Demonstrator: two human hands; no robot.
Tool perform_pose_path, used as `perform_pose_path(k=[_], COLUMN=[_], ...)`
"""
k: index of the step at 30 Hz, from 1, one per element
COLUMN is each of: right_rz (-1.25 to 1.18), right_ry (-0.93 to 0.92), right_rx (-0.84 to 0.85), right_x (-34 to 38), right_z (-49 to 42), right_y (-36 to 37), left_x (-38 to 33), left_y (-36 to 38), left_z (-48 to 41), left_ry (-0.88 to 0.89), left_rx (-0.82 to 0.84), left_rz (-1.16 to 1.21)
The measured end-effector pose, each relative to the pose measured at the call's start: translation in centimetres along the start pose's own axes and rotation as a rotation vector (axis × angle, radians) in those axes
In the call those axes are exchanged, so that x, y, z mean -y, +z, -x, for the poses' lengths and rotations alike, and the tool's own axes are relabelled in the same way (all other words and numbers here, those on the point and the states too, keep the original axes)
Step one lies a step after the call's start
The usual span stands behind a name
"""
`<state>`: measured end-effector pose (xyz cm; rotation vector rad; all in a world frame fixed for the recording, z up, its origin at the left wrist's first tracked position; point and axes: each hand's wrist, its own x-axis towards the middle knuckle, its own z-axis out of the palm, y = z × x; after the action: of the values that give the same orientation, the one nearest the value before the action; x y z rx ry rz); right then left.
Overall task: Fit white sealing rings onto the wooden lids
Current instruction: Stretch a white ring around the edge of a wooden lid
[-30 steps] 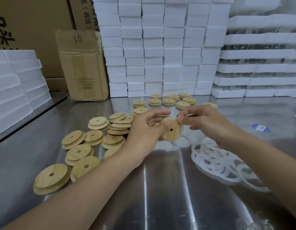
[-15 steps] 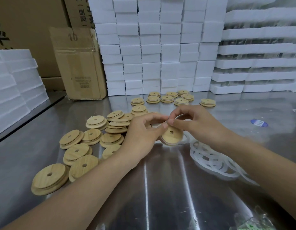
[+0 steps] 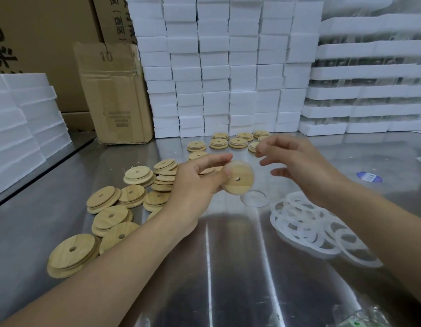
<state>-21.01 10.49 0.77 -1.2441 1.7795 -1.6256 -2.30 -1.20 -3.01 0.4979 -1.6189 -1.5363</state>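
My left hand (image 3: 197, 182) pinches a round wooden lid (image 3: 239, 178) with a small hole, held tilted above the steel table; a thin white ring shows around its edge. My right hand (image 3: 297, 166) hovers just right of the lid, fingers spread and loosely bent, holding nothing. A pile of white sealing rings (image 3: 308, 223) lies on the table under my right forearm. One ring (image 3: 255, 198) lies alone below the held lid. Several loose wooden lids (image 3: 124, 208) are scattered to the left, and a group of lids (image 3: 228, 142) sits farther back.
The steel table (image 3: 204, 267) is backed by stacked white foam boxes (image 3: 228, 67) and foam trays (image 3: 370, 90). A cardboard box (image 3: 115, 95) stands at the back left, foam blocks (image 3: 20, 128) at the far left. A blue sticker (image 3: 369, 177) is at right.
My right hand has let go of the lid's rim and pulled away to the right with fingers spread. The left hand still holds the lid, raised slightly.
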Motion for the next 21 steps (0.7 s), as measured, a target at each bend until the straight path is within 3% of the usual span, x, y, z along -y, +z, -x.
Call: perform_pose_path(k=[9, 15, 21], right_rz=[0.229, 0.271, 0.234], right_ry=[-0.272, -0.226, -0.148], right_rx=[0.137, 0.021, 0.040], right_x=[-0.3, -0.3, -0.3], right_z=[1.2, 1.0, 1.1], right_y=[2.1, 2.0, 1.7], left_x=[-0.1, -0.4, -0.1], left_y=[0.3, 0.5, 0.5], left_z=[0.4, 0.4, 0.4], left_ry=[-0.017, -0.003, -0.037], left_rx=[0.003, -0.054, -0.055], left_rz=[0.017, 0.071, 0.201])
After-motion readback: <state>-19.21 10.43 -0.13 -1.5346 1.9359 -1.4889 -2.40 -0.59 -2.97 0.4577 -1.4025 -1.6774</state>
